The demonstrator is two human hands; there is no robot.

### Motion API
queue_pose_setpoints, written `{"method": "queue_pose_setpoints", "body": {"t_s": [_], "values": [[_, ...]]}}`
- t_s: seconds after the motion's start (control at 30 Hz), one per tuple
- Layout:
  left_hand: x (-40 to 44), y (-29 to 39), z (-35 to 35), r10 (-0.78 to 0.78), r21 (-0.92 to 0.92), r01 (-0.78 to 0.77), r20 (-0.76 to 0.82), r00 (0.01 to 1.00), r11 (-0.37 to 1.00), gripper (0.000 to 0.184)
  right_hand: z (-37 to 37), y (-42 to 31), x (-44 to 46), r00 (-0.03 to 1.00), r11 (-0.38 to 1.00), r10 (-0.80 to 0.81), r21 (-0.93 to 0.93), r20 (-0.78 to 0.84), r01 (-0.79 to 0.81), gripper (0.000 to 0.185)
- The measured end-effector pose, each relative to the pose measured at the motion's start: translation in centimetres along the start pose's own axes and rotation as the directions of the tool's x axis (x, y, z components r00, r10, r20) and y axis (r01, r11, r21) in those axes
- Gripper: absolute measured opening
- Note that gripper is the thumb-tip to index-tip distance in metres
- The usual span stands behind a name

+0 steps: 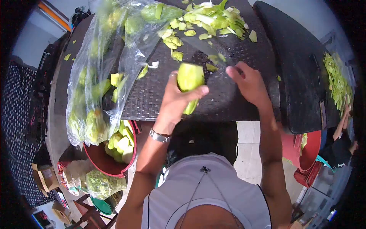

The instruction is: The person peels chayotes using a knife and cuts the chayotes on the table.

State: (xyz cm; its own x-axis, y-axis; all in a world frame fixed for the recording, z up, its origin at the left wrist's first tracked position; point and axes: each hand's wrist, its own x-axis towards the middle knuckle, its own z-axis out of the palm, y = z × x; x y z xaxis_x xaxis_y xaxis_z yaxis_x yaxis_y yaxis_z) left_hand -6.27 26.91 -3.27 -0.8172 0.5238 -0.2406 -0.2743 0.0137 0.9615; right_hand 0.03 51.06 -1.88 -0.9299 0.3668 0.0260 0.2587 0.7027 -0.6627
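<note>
My left hand is closed around a pale green, peeled vegetable, its kind unclear, held upright above the near part of the dark woven-pattern table. To its right, my right hand is raised over the table, fingers curled in and thumb forward. A blurred streak lies in front of its fingertips, and I cannot make out what it grips. Green trimmings are heaped at the table's far side, with loose scraps scattered closer. Left of my left hand, a clear plastic bag holds more green vegetables.
Below the table's left edge stands a red bucket with cut pale green pieces. Another red bucket is at the right, beside a black padded seat or board. A bagged green heap sits lower left. Another person's arm shows far right.
</note>
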Motion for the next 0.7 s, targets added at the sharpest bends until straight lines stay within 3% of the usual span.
{"method": "queue_pose_setpoints", "body": {"t_s": [0.07, 0.13, 0.17, 0.2, 0.27, 0.37, 0.47, 0.5, 0.6, 0.63, 0.67, 0.7], "values": [[1.1, -0.5, -0.6, 0.267, -0.496, -0.215, 0.035, 0.963, 0.841, 0.07, 0.6, 0.0, 0.0, 1.0, 1.0, 0.011, 0.013, -0.018, -0.011, 0.057], [1.1, 3.3, -0.4, 0.262, -0.838, -0.277, -0.167, 0.95, 0.47, 0.085, 1.2, 0.1, -0.6, 0.999, 0.998, 0.04, 0.049, -0.027, -0.038, 0.057], [1.1, 3.1, -0.9, 0.283, -0.795, -0.285, -0.149, 0.947, 0.536, 0.085, 1.1, 0.0, -0.5, 0.998, 0.996, 0.048, 0.071, -0.04, -0.046, 0.057], [1.0, 2.9, -2.1, 0.321, -0.848, -0.05, 0.144, 0.936, 0.527, 0.087, 0.8, -0.1, -0.2, 0.997, 0.995, 0.054, 0.092, -0.06, -0.048, 0.057], [0.8, 2.1, -2.7, 0.237, -0.843, 0.085, 0.244, 0.94, 0.531, 0.084, 0.6, 0.2, 0.1, 0.992, 0.991, 0.085, 0.11, -0.096, -0.074, 0.057], [2.4, -0.7, -4.6, 0.299, -0.903, 0.277, 0.378, 0.876, 0.329, 0.067, 0.7, 0.0, -0.6, 0.992, 0.985, 0.106, 0.141, -0.069, -0.095, 0.055], [2.2, -0.4, -3.1, 0.18, -0.903, 0.172, 0.259, 0.949, 0.392, 0.076, 0.5, -1.4, -1.4, 0.995, 0.991, 0.012, 0.135, -0.1, 0.002, 0.05], [2.1, -0.4, -2.9, 0.176, -0.893, 0.157, 0.251, 0.952, 0.423, 0.073, 0.5, -2.0, -2.0, 0.992, 0.991, -0.032, 0.127, -0.12, 0.047, 0.049], [1.7, 0.6, -1.2, 0.045, -0.874, -0.004, 0.02, 0.999, 0.486, 0.059, 0.5, -3.9, -4.0, 0.98, 0.976, -0.2, 0.079, -0.021, 0.201, 0.05], [2.1, 1.0, -1.1, -0.026, -0.91, 0.113, 0.112, 0.993, 0.398, 0.054, 1.1, -4.2, -4.7, 0.956, 0.955, -0.291, 0.062, -0.027, 0.292, 0.052], [1.2, 1.3, -1.0, 0.005, -0.845, 0.135, 0.161, 0.987, 0.518, 0.053, 1.8, -4.4, -5.1, 0.924, 0.923, -0.382, 0.044, -0.03, 0.383, 0.054], [1.4, 1.1, -0.8, 0.004, -0.811, 0.084, 0.106, 0.994, 0.579, 0.053, 2.4, -4.6, -5.3, 0.881, 0.881, -0.472, 0.025, -0.031, 0.473, 0.056]]}}
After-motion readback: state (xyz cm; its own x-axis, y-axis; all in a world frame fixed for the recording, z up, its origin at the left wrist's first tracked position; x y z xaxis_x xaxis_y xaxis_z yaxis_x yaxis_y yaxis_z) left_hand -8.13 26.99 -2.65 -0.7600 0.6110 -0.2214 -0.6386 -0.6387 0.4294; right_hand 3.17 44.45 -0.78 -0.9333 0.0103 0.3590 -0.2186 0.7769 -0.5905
